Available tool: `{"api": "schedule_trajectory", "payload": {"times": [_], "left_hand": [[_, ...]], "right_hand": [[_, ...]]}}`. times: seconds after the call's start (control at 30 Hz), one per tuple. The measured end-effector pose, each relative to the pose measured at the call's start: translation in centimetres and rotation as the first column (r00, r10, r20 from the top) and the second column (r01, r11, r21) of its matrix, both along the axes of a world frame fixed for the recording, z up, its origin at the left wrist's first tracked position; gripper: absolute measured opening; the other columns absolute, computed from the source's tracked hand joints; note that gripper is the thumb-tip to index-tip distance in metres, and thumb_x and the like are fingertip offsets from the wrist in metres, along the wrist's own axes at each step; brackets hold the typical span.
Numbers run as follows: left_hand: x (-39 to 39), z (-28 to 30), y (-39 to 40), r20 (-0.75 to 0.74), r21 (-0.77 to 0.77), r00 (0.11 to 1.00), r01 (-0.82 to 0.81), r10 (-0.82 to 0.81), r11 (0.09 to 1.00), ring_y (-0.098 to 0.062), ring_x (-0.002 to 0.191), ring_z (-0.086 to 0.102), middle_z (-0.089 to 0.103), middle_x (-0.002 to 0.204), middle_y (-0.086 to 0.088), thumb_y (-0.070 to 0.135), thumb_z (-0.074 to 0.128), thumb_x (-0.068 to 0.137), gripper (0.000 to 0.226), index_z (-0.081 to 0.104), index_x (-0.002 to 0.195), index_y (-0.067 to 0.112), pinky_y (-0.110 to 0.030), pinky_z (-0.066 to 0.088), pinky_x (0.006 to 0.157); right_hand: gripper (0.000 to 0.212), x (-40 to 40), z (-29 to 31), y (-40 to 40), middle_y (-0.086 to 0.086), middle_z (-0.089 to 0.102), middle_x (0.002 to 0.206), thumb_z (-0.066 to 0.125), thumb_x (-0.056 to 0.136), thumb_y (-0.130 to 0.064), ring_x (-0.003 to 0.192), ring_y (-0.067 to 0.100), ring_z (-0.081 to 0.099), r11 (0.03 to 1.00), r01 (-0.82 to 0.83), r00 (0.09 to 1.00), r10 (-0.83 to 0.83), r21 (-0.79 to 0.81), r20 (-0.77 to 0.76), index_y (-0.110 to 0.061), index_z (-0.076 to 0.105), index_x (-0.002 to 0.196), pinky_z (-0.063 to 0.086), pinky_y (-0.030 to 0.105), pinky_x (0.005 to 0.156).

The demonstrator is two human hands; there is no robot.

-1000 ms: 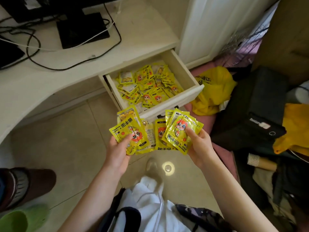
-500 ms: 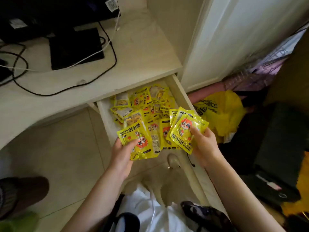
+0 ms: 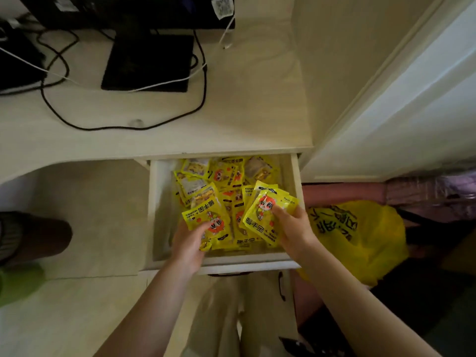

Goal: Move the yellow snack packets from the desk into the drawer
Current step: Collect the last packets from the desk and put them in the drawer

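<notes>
Both hands inside open drawer [image 3: 293, 176], over its front half. Left hand [image 3: 189, 240] pinches a fan of yellow packets [image 3: 206, 220], thumb on top. Right hand [image 3: 293, 229] grips a second fan [image 3: 268, 217], thumb across the top packet's face. Both fans splay away from the fingers toward the drawer's back, directly above the loose pile [image 3: 226, 173] lining the bottom. Whether the lowest packets touch the pile: cannot tell, probably just above. Release needs only opening the fingers. No packets visible on desk [image 3: 257, 104].
</notes>
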State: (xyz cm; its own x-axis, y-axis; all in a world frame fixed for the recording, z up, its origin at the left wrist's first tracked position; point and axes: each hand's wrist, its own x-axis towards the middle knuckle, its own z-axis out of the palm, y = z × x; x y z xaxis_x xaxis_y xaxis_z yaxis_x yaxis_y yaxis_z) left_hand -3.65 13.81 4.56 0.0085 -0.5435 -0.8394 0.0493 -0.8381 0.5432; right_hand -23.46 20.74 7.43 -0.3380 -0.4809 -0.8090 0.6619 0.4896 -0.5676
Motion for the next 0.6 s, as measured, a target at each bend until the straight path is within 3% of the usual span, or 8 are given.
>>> {"api": "schedule_trajectory", "payload": {"times": [0.07,0.17,0.23,0.3,0.37,0.43,0.53,0.6], "left_hand": [[-0.7,-1.3,-1.7,0.052,0.006,0.998,-0.030,0.029,1.000,-0.024,0.108,0.059,0.066,0.115,-0.001,0.014,0.080,0.071,0.054,0.059,0.118,0.030,-0.051,0.047,0.092],[-1.8,-3.0,-4.6,0.068,-0.005,0.994,-0.084,0.084,0.996,-0.019,0.097,0.060,0.063,0.111,-0.002,0.012,0.077,0.074,0.054,0.053,0.121,0.024,-0.042,0.052,0.080],[-2.2,-4.5,-6.4,0.079,-0.030,0.994,-0.075,0.077,0.997,-0.025,0.109,0.058,0.060,0.122,-0.007,0.016,0.080,0.070,0.069,0.048,0.131,0.020,-0.052,0.050,0.091],[-2.3,-5.6,-7.6,0.103,-0.078,0.994,-0.031,0.039,0.996,-0.026,0.109,0.059,0.063,0.119,-0.006,0.016,0.079,0.072,0.062,0.052,0.127,0.019,-0.055,0.047,0.094],[-1.8,-6.5,-8.4,0.183,-0.111,0.983,0.042,-0.022,0.993,-0.023,0.096,0.064,0.068,0.109,-0.004,0.011,0.074,0.078,0.038,0.061,0.112,0.022,-0.046,0.051,0.084],[-1.0,-7.3,-8.5,0.330,-0.106,0.932,0.192,-0.148,0.976,-0.019,0.084,0.064,0.069,0.103,-0.007,0.005,0.066,0.084,0.025,0.065,0.102,0.022,-0.032,0.051,0.068],[1.2,-8.0,-7.8,0.491,-0.047,0.811,0.391,-0.320,0.919,-0.016,0.077,0.064,0.069,0.106,-0.007,0.005,0.063,0.085,0.038,0.058,0.120,0.020,-0.026,0.049,0.057],[2.6,-7.9,-7.3,0.538,-0.050,0.761,0.459,-0.364,0.887,-0.021,0.087,0.066,0.066,0.115,-0.003,0.007,0.063,0.085,0.044,0.052,0.125,0.022,-0.036,0.056,0.067]], "right_hand": [[0.034,-0.1,-1.4,-2.7,0.012,0.064,0.119,0.062,0.091,-0.013,0.104,0.033,0.064,0.999,-0.035,0.999,0.035,0.020,0.026,-0.018,0.052,0.123,0.053,0.057,0.088],[0.035,0.0,-3.4,-6.3,0.011,0.064,0.118,0.059,0.092,-0.010,0.105,0.034,0.064,0.999,-0.045,0.997,0.043,0.029,0.062,-0.017,0.050,0.126,0.053,0.055,0.085],[0.032,0.1,-4.8,-8.3,0.013,0.064,0.117,0.057,0.094,-0.009,0.106,0.035,0.064,1.000,-0.021,0.994,0.019,0.015,0.106,-0.016,0.049,0.124,0.054,0.055,0.079],[0.020,0.0,-6.0,-9.6,0.014,0.066,0.113,0.056,0.095,-0.012,0.104,0.034,0.065,0.998,-0.051,0.994,0.048,0.026,0.094,-0.016,0.055,0.114,0.054,0.057,0.080],[0.007,-0.3,-7.3,-9.9,0.010,0.067,0.095,0.054,0.096,-0.017,0.087,0.027,0.067,0.978,-0.168,0.985,0.173,0.123,-0.027,-0.018,0.061,0.097,0.054,0.056,0.085],[0.015,-1.0,-8.3,-9.1,0.010,0.066,0.085,0.051,0.097,-0.022,0.079,0.024,0.065,0.928,-0.266,0.938,0.312,0.260,-0.153,-0.018,0.065,0.094,0.053,0.056,0.088],[0.017,-1.8,-9.4,-7.3,0.022,0.067,0.111,0.050,0.093,-0.027,0.107,0.037,0.063,0.872,-0.296,0.886,0.403,0.389,-0.228,-0.021,0.066,0.090,0.050,0.060,0.090],[0.015,-2.1,-9.1,-6.2,0.017,0.067,0.102,0.052,0.092,-0.026,0.101,0.033,0.064,0.855,-0.322,0.869,0.437,0.406,-0.231,-0.019,0.064,0.096,0.055,0.051,0.086]]}}
